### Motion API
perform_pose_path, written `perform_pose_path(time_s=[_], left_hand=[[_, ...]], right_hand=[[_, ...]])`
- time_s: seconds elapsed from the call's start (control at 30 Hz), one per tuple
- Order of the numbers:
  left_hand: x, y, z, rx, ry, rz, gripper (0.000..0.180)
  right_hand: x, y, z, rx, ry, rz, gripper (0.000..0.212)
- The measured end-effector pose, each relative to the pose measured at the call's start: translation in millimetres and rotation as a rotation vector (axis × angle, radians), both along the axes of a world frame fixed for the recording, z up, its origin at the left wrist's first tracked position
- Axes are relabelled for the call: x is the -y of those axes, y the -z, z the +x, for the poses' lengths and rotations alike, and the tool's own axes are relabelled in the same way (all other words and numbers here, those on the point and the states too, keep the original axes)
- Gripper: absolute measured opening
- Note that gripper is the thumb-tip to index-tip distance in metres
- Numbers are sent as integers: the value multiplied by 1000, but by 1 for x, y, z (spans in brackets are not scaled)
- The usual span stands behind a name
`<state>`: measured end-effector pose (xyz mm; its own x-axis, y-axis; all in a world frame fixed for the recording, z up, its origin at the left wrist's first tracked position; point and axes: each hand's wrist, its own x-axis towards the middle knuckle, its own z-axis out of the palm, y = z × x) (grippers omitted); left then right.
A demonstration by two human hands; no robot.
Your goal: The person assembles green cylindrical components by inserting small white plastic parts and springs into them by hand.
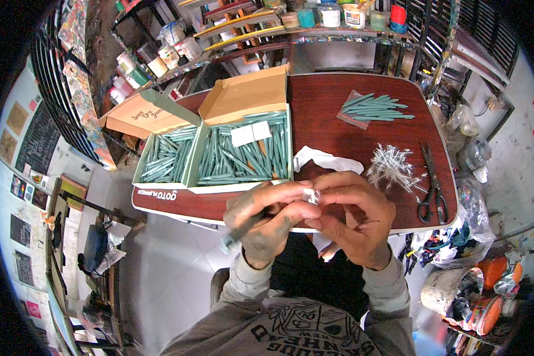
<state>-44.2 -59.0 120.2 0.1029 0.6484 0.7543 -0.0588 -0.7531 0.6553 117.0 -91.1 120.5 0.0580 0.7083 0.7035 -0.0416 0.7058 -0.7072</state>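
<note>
As left grip [265,222] and right grip [357,221] pinch a whitish piece [312,196] at surface's [320,98] six o'clock, left also clasping a blurred pen [231,238], teal pens [234,159] fill open boxes [243,92] at nine.

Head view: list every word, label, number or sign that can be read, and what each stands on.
Wording is left uncopied; places only.
Left box's lid: dark lettering, legible.
Table, near its left front edge: white lettering.
Grey sweatshirt: dark lettering around an emblem, partly hidden.
Chalkboard: writing too small to read.
Shelf tub: label too small to read.
</note>
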Motion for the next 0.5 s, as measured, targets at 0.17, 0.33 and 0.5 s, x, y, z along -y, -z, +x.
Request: perform_pose_path(time_s=[0.17, 0.33, 0.5], left_hand=[[0, 8, 2, 192, 274, -416, 50], [2, 9, -6, 519, 548, -793, 51], [-3, 37, -15, 604, 676, -924, 27]], right_hand=[[-6, 7, 1, -9, 11, 31, 17], [10, 17, 14, -35, 72, -116, 13], [32, 37, 29, 27, 204, -322, 15]])
